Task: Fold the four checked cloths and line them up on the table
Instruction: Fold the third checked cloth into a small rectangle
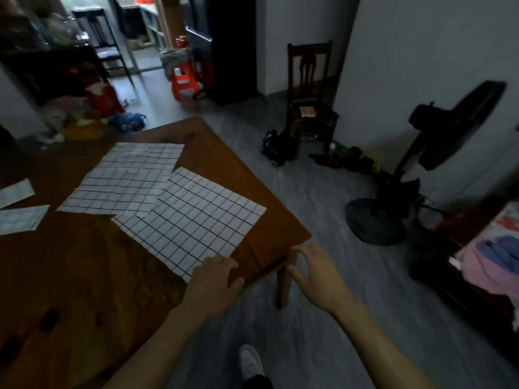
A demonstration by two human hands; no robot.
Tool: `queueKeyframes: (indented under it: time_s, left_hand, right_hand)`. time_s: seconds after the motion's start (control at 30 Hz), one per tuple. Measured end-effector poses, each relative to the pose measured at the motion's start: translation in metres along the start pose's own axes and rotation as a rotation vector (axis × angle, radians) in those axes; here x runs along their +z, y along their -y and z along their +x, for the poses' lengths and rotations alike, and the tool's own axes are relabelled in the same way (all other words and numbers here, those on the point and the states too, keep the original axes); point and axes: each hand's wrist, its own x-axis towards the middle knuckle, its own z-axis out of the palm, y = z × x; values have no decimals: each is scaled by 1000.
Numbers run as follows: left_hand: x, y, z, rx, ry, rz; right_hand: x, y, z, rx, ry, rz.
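Folding of the nearest cloth (193,220) is starting — left hand (213,279) rests on its five-o'clock corner, fingers loosely curled; right hand (314,273) hovers wide, empty — next, grip the edge.

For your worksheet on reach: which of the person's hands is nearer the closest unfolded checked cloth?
Left. The left hand rests on the near corner of the closest checked cloth; the right hand hovers beyond the table edge, off it.
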Motion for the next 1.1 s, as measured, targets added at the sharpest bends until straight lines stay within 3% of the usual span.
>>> queueKeyframes:
  time_s: [0.33,0.67,1.1]
  left_hand:
    - [14,43,101,-141,-119,-199]
    - [46,52,136,-322,-136,-96]
    - [73,30,154,-738,-58,5]
  right_hand:
    - [-8,-2,136,-58,100,-152]
    - [38,2,229,-166,299,-190]
    - [88,-52,325,-574,680,-211]
